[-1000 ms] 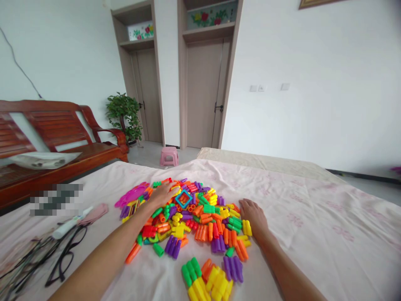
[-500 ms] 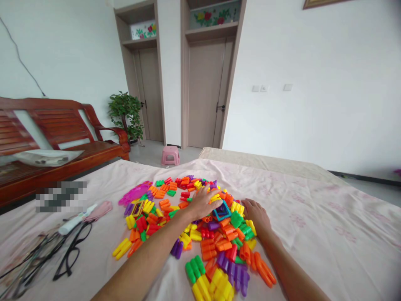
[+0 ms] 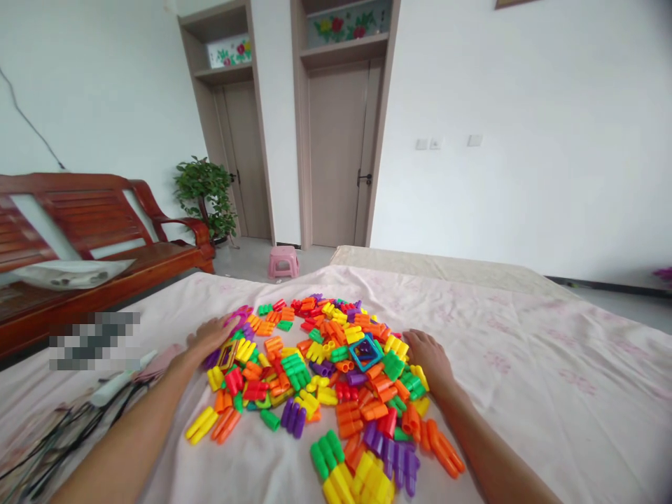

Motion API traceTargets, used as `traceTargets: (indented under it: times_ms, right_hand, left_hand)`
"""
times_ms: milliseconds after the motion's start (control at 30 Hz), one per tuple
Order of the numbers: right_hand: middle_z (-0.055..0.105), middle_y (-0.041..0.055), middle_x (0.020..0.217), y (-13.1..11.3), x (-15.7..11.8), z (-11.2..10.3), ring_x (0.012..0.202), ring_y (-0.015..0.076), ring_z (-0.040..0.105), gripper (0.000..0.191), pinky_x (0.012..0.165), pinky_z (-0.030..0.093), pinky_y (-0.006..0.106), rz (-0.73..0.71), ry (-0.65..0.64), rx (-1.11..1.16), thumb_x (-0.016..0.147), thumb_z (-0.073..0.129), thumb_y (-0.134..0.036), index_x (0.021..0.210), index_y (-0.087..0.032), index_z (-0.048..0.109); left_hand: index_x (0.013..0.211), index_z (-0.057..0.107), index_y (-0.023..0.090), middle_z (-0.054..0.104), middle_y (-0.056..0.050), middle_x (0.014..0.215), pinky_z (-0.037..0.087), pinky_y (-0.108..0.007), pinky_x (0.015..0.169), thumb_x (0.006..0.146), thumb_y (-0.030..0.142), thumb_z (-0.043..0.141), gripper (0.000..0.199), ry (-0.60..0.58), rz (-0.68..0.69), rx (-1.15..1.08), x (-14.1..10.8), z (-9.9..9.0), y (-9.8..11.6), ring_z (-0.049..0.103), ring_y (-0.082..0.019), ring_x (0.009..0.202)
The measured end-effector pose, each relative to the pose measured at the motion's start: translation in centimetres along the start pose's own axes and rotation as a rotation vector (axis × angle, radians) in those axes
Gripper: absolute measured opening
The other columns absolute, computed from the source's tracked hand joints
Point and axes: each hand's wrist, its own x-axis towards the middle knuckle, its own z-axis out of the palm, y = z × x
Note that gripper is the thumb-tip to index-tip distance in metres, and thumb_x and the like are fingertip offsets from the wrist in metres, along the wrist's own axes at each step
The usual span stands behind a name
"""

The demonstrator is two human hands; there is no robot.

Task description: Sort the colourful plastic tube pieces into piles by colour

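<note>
The work looks only partly done: the coloured plastic pieces [image 3: 344, 381] lie in one broad, uneven heap on the patterned cloth [image 3: 504, 406], between the two hands, with red, orange, yellow, green and purple mixed throughout. Some order shows at the near side, where a green and yellow block [image 3: 328, 453] seems to be made of pieces joined end to end, beside more yellow ones and a purple row [image 3: 391, 455]. Elsewhere the pieces lie at all angles, and whether most are joined or merely touching cannot be told. A blue square frame [image 3: 372, 364] sits among them towards the right, and a gold-coloured frame [image 3: 227, 355] lies at the left edge. If the heap is to be drawn together or sorted, much seems left: strays such as the yellow piece [image 3: 201, 425] lie out at its near-left edge, and no colour has a group wholly to itself. The left hand [image 3: 208, 334] reaches to the far-left edge by a bright pink piece [image 3: 242, 314]; its fingers are stretched out, but whether they grip anything cannot be told. The right hand [image 3: 429, 358] lies palm down along the right edge, fingers loosely extended and apparently holding nothing.
</note>
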Motion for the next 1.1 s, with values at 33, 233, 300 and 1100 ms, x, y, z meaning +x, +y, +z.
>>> traceTargets:
  times_ms: [33, 233, 300, 1100]
  right_hand:
    - [0.059, 0.0115, 0.137, 0.0, 0.0, -0.1, 0.122, 0.0265, 0.056, 0.033, 0.093, 0.043, 0.035, 0.000, -0.005, -0.004, 0.094, 0.048, -0.018, 0.123, -0.022, 0.063]
    - [0.059, 0.0101, 0.138, -0.2, -0.1, -0.3, 0.122, 0.0255, 0.055, 0.035, 0.093, 0.043, 0.034, 0.016, -0.011, -0.010, 0.093, 0.048, -0.016, 0.124, -0.023, 0.062]
    - [0.059, 0.0102, 0.138, -0.2, 0.0, -0.2, 0.122, 0.0257, 0.055, 0.035, 0.094, 0.043, 0.035, 0.016, -0.009, -0.002, 0.093, 0.048, -0.017, 0.125, -0.024, 0.062]
    - [0.065, 0.0119, 0.132, 0.5, -0.7, -0.7, 0.121, 0.0258, 0.060, 0.048, 0.105, 0.045, 0.039, 0.126, 0.155, 0.630, 0.099, 0.032, -0.037, 0.131, -0.017, 0.061]
  left_hand:
    - [0.129, 0.065, 0.024, 0.071, -0.010, 0.124, 0.046, -0.044, 0.100, 0.089, 0.057, 0.041, 0.057, -0.025, 0.005, -0.008, 0.1, 0.7, 0.1, 0.061, -0.034, 0.121]
    - [0.142, 0.054, 0.024, 0.059, -0.009, 0.144, 0.038, -0.038, 0.109, 0.089, 0.058, 0.043, 0.064, -0.142, 0.148, -0.109, 1.0, 6.1, 3.9, 0.053, -0.028, 0.132]
    - [0.146, 0.048, 0.019, 0.053, -0.013, 0.148, 0.036, -0.038, 0.110, 0.086, 0.056, 0.051, 0.071, -0.146, 0.196, -0.158, 0.8, 7.6, 5.6, 0.050, -0.029, 0.135]
    - [0.149, 0.044, 0.017, 0.045, -0.015, 0.154, 0.027, -0.049, 0.118, 0.091, 0.048, 0.046, 0.066, 0.182, 0.252, 0.118, -5.4, 3.1, -2.5, 0.033, -0.033, 0.146]
